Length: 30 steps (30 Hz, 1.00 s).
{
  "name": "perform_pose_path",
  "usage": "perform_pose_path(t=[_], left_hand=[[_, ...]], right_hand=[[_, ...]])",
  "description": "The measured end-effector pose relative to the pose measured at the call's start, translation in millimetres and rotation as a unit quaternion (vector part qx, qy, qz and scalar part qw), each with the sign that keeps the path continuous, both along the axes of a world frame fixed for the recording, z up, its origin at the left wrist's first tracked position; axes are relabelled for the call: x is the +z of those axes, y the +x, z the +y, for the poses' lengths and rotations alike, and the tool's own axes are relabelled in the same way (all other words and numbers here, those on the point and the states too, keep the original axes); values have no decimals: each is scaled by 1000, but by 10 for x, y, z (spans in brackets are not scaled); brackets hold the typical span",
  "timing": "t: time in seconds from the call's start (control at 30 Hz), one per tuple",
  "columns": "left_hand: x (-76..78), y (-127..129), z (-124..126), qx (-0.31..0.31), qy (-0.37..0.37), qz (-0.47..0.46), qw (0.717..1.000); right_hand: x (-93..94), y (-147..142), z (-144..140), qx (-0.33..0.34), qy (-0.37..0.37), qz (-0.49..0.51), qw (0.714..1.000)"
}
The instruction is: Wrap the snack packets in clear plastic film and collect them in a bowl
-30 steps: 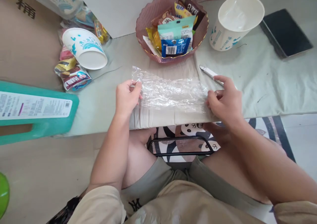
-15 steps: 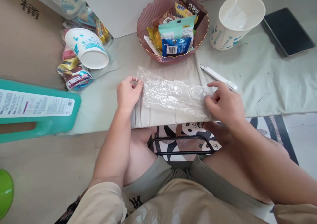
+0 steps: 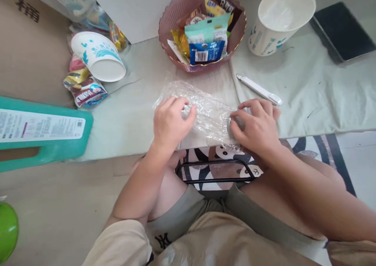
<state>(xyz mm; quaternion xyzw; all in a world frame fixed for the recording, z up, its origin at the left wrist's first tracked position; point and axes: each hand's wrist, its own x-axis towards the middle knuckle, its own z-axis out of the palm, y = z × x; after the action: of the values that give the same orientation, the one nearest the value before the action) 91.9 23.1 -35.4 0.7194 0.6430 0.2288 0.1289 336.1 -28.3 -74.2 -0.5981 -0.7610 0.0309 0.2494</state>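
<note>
A crumpled sheet of clear plastic wrap [image 3: 210,113] lies on the pale cloth-covered table [image 3: 308,97] near its front edge. My left hand [image 3: 172,121] presses down on the wrap's left part, fingers curled over it. My right hand [image 3: 257,125] rests on the wrap's right end with fingertips gathering the film. The wrap is bunched between both hands.
A pink bowl [image 3: 170,23] of snack packets stands behind the wrap. A white pen-like tool [image 3: 258,89] lies to the right. An upright paper cup [image 3: 279,19], a tipped cup [image 3: 98,56], a dark tablet [image 3: 342,31], snack packets [image 3: 85,91] and a teal jug [image 3: 44,127] surround them.
Both hands have moved inward toward each other, pushing the stretched wrap into a narrower, bunched shape. The left hand went from pinching the edge to lying over the film.
</note>
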Motion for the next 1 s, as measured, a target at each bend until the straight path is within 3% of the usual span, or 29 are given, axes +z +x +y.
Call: perform_pose_path(t=[0.17,0.33,0.43,0.57,0.67,0.83,0.9,1.0], left_hand=[[-104,19,-31,-29,-72,90,993],[-159,-167,123,-73,-91,78,990],[-184,-240,207,-99,-92,65,989],[-207,-292,260,-114,-97,50,988],[-211,-296,258,-113,-95,41,988],[-193,-265,254,-128,-85,3,988],[-161,-255,229,-143,-64,-41,987],[-71,-260,121,-156,-41,-158,974]], right_hand=[[50,61,27,38,11,34,999],[80,307,134,226,-64,43,971],[52,346,77,289,-90,2,953],[-25,207,-62,300,-107,-60,946],[-72,53,-96,301,-67,-50,950],[-66,-134,-81,367,24,53,929],[-36,-177,-97,384,30,125,914],[36,-204,-132,351,8,225,909]])
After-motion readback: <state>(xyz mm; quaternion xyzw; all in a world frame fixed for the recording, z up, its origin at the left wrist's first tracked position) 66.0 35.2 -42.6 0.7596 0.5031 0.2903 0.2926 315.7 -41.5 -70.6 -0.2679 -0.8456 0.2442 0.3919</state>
